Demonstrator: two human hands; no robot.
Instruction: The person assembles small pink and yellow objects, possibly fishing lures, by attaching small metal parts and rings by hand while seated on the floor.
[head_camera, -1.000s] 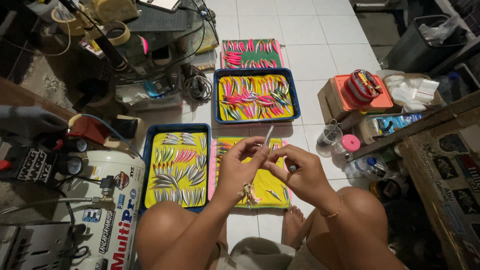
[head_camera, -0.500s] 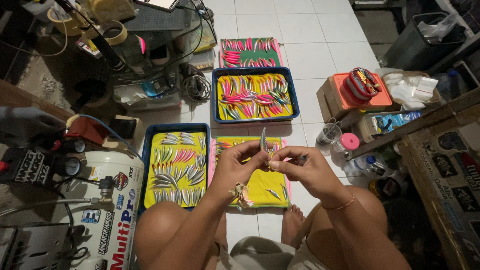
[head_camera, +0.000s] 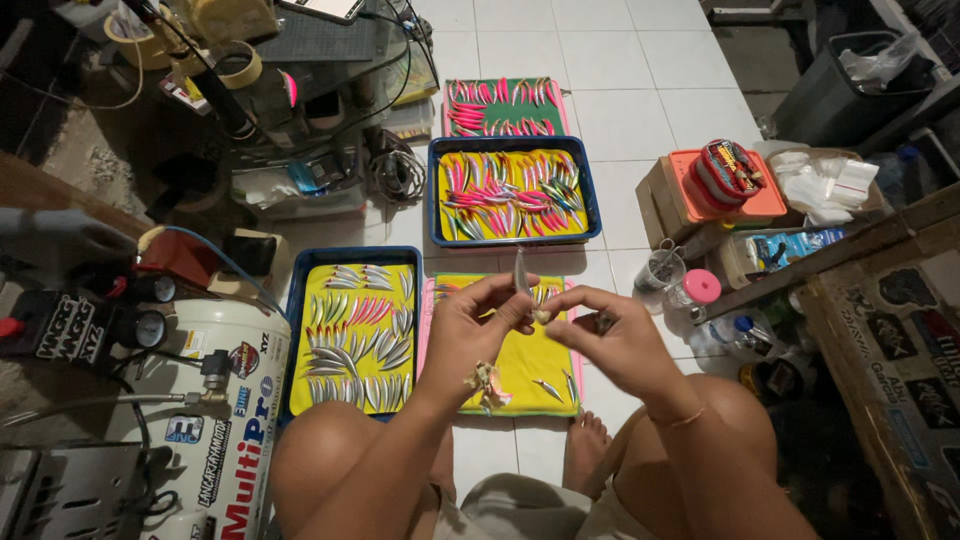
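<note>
Above the yellow tray (head_camera: 520, 375), both hands pinch a slim silvery lure (head_camera: 521, 275).

To your left, a white compressor tank (head_camera: 225, 420) carries round and rectangular stickers in red, blue and black. To your right stand a blue and white packet (head_camera: 790, 247), clear plastic bags (head_camera: 825, 185) and a sticker-covered cardboard box (head_camera: 900, 340).

the hands (head_camera: 545, 330) have drawn closer, both now pinching the silver lure (head_camera: 521, 275).
</note>
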